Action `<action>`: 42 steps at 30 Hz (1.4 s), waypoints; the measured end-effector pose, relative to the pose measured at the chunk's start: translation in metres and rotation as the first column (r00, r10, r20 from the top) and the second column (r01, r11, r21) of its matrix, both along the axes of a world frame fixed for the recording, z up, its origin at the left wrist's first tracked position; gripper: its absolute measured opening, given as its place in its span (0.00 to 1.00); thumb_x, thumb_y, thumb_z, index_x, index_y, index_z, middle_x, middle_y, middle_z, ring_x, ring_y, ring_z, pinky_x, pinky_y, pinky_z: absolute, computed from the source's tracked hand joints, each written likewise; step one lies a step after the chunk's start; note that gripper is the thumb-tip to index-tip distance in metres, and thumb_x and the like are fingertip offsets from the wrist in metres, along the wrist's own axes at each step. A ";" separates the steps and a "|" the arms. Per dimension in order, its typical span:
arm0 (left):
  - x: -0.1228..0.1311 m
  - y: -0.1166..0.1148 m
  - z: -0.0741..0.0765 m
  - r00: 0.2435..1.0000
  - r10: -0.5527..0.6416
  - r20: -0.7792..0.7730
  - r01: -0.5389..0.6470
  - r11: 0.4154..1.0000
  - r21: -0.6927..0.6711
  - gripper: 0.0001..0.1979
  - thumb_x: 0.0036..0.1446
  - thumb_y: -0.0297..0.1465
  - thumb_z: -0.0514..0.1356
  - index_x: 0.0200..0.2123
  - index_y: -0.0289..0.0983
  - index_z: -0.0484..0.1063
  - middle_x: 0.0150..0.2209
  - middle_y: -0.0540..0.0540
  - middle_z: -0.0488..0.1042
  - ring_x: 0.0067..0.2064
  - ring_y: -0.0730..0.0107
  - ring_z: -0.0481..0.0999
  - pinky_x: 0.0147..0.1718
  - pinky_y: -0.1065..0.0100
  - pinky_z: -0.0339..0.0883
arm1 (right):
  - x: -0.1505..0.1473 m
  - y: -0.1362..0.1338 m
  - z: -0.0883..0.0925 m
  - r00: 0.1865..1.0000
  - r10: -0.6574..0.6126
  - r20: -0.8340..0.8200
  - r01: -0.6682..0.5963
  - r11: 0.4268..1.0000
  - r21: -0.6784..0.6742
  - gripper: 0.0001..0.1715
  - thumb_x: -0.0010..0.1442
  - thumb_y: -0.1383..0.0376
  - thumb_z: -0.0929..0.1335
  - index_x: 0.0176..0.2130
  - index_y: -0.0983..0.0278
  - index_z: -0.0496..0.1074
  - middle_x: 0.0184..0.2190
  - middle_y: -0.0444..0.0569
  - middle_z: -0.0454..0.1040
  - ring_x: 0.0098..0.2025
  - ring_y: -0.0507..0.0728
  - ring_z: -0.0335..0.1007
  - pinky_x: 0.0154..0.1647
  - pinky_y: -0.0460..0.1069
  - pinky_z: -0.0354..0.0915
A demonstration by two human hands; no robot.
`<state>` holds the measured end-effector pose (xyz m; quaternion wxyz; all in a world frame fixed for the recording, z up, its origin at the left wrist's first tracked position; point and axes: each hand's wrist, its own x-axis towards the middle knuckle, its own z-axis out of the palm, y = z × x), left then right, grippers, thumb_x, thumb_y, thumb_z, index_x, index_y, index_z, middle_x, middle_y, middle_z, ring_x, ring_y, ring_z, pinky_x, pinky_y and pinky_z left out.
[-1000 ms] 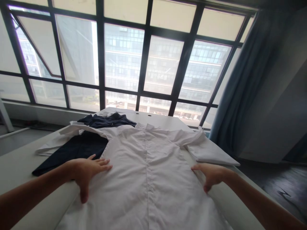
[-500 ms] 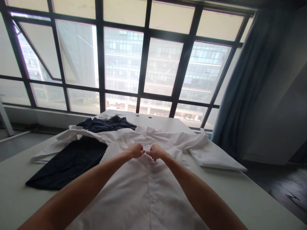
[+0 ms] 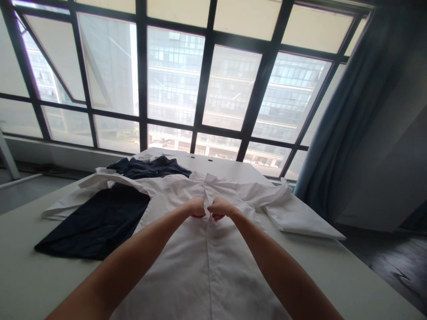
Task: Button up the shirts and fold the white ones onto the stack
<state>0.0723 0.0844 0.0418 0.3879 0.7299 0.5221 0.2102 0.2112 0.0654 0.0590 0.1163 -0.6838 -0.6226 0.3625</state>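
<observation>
A white button-up shirt (image 3: pixel 187 262) lies spread front side up, its collar (image 3: pixel 204 178) at the far end and its sleeves out to both sides. At the chest, my left hand (image 3: pixel 197 207) is closed on the front placket, knuckles up. Just right of it my right hand (image 3: pixel 220 208) pinches the other side of the placket, its fingers curled. A small gap separates the two hands. Any button between the fingers is too small and hidden to make out. Below the hands the placket runs straight down toward me.
A dark navy shirt (image 3: pixel 96 222) lies on the white table (image 3: pixel 336 275) to the left, partly under the white sleeve. Folded white cloth (image 3: pixel 303 220) lies at right. Behind the table stand large windows (image 3: pixel 173 80) and a blue curtain (image 3: pixel 343 111).
My left hand has turned, its fingers now tucked down out of sight. Both hands stay at the placket and sit slightly further right in view. The camera has tilted down slightly.
</observation>
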 end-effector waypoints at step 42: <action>-0.003 -0.017 -0.021 0.990 0.085 0.116 -0.068 0.987 -0.144 0.15 0.58 0.30 0.56 0.20 0.37 0.62 0.13 0.56 0.57 0.14 0.79 0.54 0.15 0.74 0.45 | 0.015 -0.020 -0.033 0.915 0.065 -0.399 -0.001 0.987 0.159 0.12 0.60 0.68 0.65 0.25 0.67 0.70 0.14 0.41 0.70 0.15 0.47 0.64 0.16 0.40 0.58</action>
